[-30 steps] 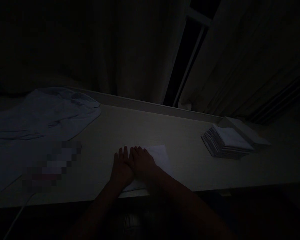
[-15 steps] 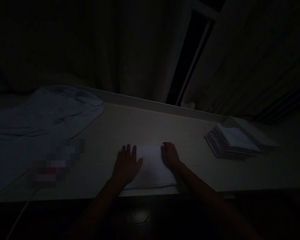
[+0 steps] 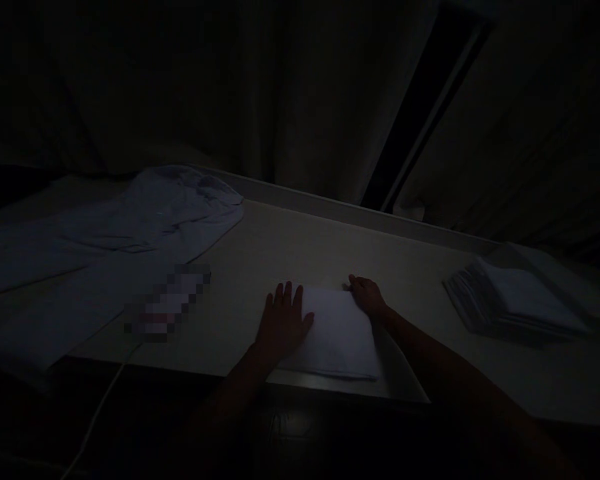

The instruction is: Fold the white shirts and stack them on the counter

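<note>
Item: folded white cloth (image 3: 340, 333), roughly square, lying flat on the long pale table (image 3: 305, 240), its lower side close to the table's near edge. All places below are given from this cloth.

Left hand (image 3: 283, 327): palm down over the cloth's left part; grip spread, fingers pointing away, thumb out across the fabric.

Right hand (image 3: 369, 297): at the cloth's far right corner; grip partly closed, fingers curled. Whether fabric is pinched there cannot be told in this dim light.

To the right, well apart: stack of folded white cloths (image 3: 530, 288), layers slightly uneven at the side; a pale box-like thing (image 3: 555, 263) just behind it.

To the left: rumpled pale garment (image 3: 155, 220), spread wide; blurred-out object (image 3: 170, 303) nearer, with a thin white cable (image 3: 100, 407) running off the table.

Handling notes, by judgement: the broad left palm suits anchoring, with firm, even pressure. The right fingers would best ease the corner outward lightly until the layers lie square; too hard a pull could skew the folds or drag the whole piece. The near right corner, uncovered by either hand, deserves a check for layers slipping apart.
</note>
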